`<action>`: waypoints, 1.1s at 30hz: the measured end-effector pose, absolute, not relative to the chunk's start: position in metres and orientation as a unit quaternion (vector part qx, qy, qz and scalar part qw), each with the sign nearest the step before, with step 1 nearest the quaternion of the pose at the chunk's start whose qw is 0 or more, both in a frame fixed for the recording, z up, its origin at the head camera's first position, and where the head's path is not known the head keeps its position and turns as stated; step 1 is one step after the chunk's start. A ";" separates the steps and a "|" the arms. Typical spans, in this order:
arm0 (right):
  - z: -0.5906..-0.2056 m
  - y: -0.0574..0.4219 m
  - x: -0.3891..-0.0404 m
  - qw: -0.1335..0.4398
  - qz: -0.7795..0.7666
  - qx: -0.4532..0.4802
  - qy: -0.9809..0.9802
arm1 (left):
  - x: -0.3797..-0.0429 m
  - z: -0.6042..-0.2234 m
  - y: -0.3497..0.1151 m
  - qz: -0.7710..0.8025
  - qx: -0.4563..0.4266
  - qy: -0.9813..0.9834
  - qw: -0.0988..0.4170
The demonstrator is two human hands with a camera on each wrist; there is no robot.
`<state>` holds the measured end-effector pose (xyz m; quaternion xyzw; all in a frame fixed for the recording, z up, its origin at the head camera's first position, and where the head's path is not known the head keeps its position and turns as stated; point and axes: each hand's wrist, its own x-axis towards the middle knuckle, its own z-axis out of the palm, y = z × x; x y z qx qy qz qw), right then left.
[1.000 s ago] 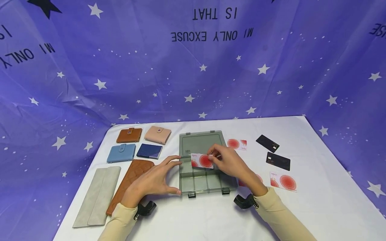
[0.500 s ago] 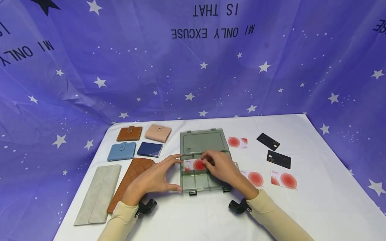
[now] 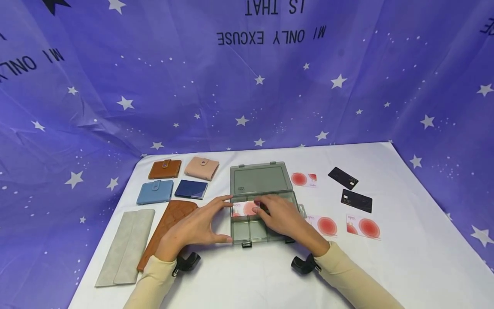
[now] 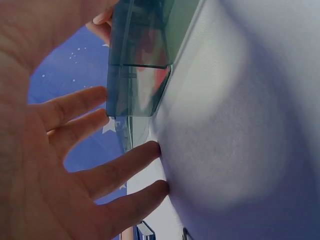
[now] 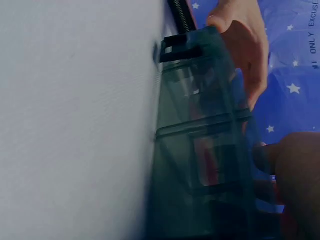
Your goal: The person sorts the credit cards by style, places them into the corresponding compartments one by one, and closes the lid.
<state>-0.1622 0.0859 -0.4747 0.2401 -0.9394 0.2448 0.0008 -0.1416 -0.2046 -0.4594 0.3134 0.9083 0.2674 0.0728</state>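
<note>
A green translucent plastic box [image 3: 247, 231] with compartments lies on the table, its lid [image 3: 262, 179] folded back flat. My right hand [image 3: 283, 218] reaches over the box, thumb and fingertips pinching the right end of a red-and-white card [image 3: 242, 209]. The card sits low over the back-left compartment; its right end is hidden by the fingers. At the box's left side, my left hand [image 3: 194, 229] has its fingers and thumb spread, fingertips right at the edge. The left wrist view shows those fingers [image 4: 117, 172] extended beside the clear wall, with the card's red print visible through it.
Right of the box lie more red-and-white cards [image 3: 363, 226] and two black cards [image 3: 356, 201]. On the left are small brown [image 3: 165, 169], pink [image 3: 202, 168] and blue [image 3: 155, 192] wallets, a navy card case [image 3: 191, 189], and long brown [image 3: 167, 227] and grey [image 3: 125, 248] wallets.
My right hand has moved left and down with the card, from above the box's middle to its back-left compartment. The left hand has stayed at the box's left side.
</note>
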 end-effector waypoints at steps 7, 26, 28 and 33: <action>-0.464 0.092 -0.163 -0.011 0.257 0.249 -0.934 | -0.141 -0.460 -0.204 0.266 0.313 0.909 0.073; -0.464 0.230 -0.239 0.070 0.302 0.205 -0.928 | -0.141 -0.460 -0.204 0.255 0.310 0.914 0.061; -0.471 0.237 -0.242 0.065 0.289 0.215 -0.931 | -0.141 -0.460 -0.204 0.256 0.313 0.913 0.058; -0.484 0.245 -0.244 0.040 0.271 0.228 -0.934 | -0.142 -0.460 -0.204 0.260 0.319 0.910 0.050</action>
